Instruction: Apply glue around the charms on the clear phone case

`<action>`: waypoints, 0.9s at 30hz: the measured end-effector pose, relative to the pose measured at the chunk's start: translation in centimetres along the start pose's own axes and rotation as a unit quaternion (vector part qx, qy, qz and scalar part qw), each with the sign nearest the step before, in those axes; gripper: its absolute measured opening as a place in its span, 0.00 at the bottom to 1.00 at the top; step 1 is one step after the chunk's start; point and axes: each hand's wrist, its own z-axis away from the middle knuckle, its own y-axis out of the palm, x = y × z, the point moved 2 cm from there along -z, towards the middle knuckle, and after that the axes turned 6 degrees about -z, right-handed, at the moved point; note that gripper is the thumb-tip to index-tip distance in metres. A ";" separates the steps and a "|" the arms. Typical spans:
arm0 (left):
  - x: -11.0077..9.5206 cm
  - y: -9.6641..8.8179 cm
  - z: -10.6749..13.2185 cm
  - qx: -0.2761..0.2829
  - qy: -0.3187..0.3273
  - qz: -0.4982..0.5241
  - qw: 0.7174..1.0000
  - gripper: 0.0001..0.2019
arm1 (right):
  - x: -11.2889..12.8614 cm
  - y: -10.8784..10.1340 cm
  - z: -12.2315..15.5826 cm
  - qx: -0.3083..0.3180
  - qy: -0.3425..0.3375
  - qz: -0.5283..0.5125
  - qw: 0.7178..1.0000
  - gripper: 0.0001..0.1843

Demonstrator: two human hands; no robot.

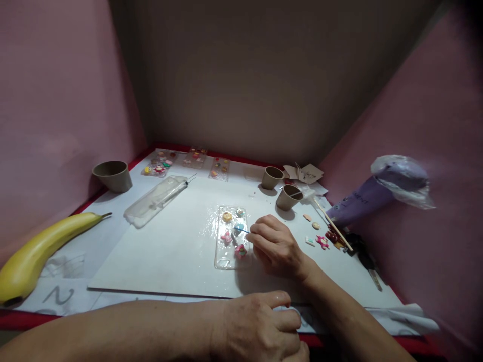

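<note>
My right hand [275, 246] pinches a thin blue stick [244, 231] from the right, probably to keep the clear phone case [220, 254], flat on the white board [166, 256], in sight. The stick's tip is hard to make out against a bluish charm [240, 225]. My left hand [260, 322] curls nearby (palm hidden; I can't tell whether it grips anything).

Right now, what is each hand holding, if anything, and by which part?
The right hand pinches a thin blue stick behind its exposed end; the rest is hidden. Nothing shows in the left hand, but its palm is out of sight.
</note>
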 end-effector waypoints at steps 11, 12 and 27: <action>0.0 0.2 0.1 0.000 0.006 0.001 1.000 0.06 | 0.0 0.2 0.1 0.023 -0.002 0.012 1.000 0.11; 0.0 0.2 0.1 0.001 0.005 0.001 1.000 0.06 | 0.0 0.2 0.1 0.022 -0.004 0.013 1.000 0.11; 0.0 0.0 0.1 0.011 0.003 -0.003 1.000 0.05 | -1.2 0.0 0.8 -0.077 0.040 -0.017 0.996 0.12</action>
